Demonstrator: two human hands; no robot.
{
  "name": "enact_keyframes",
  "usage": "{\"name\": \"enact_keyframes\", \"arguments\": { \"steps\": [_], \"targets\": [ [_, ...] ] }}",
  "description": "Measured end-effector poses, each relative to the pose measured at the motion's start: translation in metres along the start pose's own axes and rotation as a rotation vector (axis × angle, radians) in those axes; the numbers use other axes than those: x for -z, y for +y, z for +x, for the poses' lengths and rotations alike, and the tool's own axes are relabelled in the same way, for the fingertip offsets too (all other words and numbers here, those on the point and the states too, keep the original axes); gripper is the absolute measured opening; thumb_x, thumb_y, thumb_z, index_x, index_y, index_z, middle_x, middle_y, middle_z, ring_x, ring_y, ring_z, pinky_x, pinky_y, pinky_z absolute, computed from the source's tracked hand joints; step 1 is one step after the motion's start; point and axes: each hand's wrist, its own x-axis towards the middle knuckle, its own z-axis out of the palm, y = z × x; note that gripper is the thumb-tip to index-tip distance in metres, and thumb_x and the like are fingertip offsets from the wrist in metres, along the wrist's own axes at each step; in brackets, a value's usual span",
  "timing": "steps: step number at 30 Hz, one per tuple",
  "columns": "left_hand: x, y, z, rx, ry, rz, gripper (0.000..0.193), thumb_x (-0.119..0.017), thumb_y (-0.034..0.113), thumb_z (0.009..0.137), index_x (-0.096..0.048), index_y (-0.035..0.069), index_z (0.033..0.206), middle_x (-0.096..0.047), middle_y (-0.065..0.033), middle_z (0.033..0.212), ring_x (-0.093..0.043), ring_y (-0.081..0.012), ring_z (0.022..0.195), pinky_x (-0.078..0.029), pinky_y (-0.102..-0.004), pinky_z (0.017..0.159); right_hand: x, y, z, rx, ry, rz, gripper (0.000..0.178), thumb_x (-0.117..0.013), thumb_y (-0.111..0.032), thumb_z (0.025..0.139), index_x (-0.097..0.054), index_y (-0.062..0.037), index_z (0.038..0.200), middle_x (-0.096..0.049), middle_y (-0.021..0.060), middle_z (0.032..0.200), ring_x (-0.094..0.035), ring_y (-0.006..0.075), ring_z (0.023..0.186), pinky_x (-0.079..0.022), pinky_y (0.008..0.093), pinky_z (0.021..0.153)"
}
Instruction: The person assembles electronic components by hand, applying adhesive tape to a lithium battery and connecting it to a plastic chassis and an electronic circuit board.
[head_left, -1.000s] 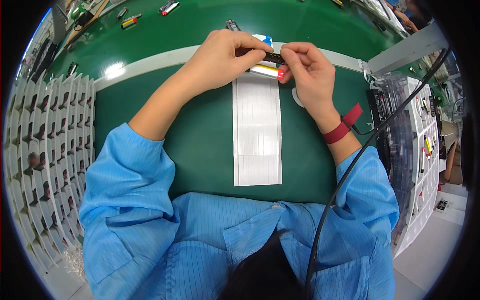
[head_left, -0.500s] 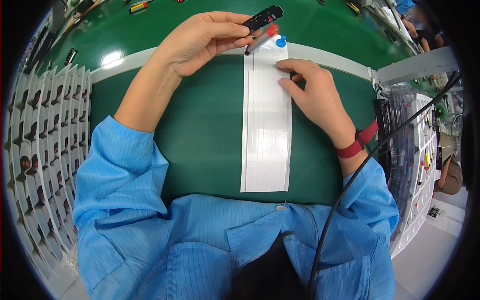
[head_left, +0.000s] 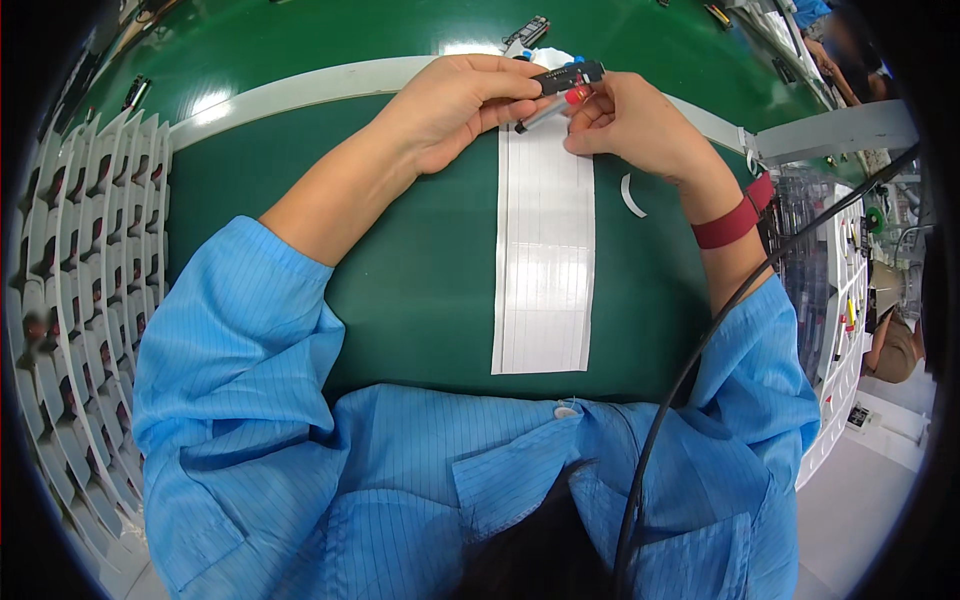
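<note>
Dark board pinched in the left hand beyond the white strip, with the right hand close beside it

The left hand (head_left: 455, 112) is extended forward from the lower left, its back turned largely upward and its wrist slightly bent. The left end of a dark circuit board (head_left: 566, 79) is clamped between thumb and fingers, the thumb laid straight along its near side. The remaining fingers are bent beneath, near a small cylinder (head_left: 550, 112).

The right hand (head_left: 645, 130) is brought in from the right, its wrist circled by a dark red band (head_left: 728, 226). Its fingers are curled inward at the cylinder's red end; whether anything is gripped by them cannot be told.

The board is held clear of the mat, over the far end of a long white strip (head_left: 545, 250). It is narrow, flat and black, tilted a little upward to the right, and marked with tiny pale dots. Just below it on the near side, the cylinder is seen slanted, silvery grey along its body, red at the upper right end and dark at the lower left. How the two are joined cannot be made out.

A blue pin (head_left: 577, 61) is partly hidden behind the board. A curved white scrap (head_left: 632, 196) is seen on the green mat (head_left: 420, 270), right of the strip.
</note>
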Motion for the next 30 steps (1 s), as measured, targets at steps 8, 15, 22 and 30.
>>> {"name": "enact_keyframes", "arguments": {
  "steps": [8, 15, 22, 30],
  "targets": [
    [-0.006, -0.004, -0.007, -0.053, 0.137, 0.131, 0.024, -0.056, 0.005, 0.082, -0.057, -0.010, 0.101, -0.059, -0.0161, 0.096, -0.062, -0.0176, 0.082, -0.050, -0.0215, 0.078, -0.015, -0.030, -0.076, 0.600, 0.578, -0.051, 0.017, -0.061, 0.006, 0.071, -0.051, 0.0008, 0.085, -0.055, 0.0090, 0.074, -0.058, 0.0186, 0.069, -0.047, 0.0249, 0.065],
    [-0.013, -0.008, -0.004, -0.038, 0.108, 0.131, 0.027, -0.053, 0.010, 0.086, -0.056, -0.009, 0.104, -0.057, -0.0184, 0.102, -0.061, -0.0227, 0.090, -0.049, -0.0239, 0.083, -0.003, -0.006, -0.022, 0.085, 0.309, 0.999, 0.027, -0.063, -0.003, 0.077, -0.049, 0.0021, 0.099, -0.060, 0.0072, 0.084, -0.057, 0.0123, 0.074, -0.044, 0.0215, 0.068],
    [-0.007, 0.000, -0.007, -0.036, 0.088, 0.099, 0.028, -0.051, 0.010, 0.087, -0.054, -0.011, 0.105, -0.056, -0.0195, 0.103, -0.059, -0.0249, 0.095, -0.048, -0.0259, 0.086, -0.022, 0.007, -0.011, 0.135, 0.442, 0.837, 0.018, -0.064, -0.004, 0.076, -0.055, -0.0006, 0.091, -0.062, 0.0054, 0.083, -0.055, 0.0085, 0.073, -0.041, 0.0185, 0.067],
    [-0.005, -0.003, -0.005, -0.001, 0.076, 0.062, 0.028, -0.051, 0.009, 0.087, -0.053, -0.012, 0.105, -0.055, -0.0206, 0.104, -0.059, -0.0270, 0.095, -0.048, -0.0276, 0.088, -0.024, 0.010, -0.013, 0.129, 0.442, 0.895, 0.016, -0.064, -0.001, 0.075, -0.056, 0.0000, 0.089, -0.062, 0.0068, 0.082, -0.058, 0.0099, 0.076, -0.043, 0.0189, 0.071]
  ]
}}
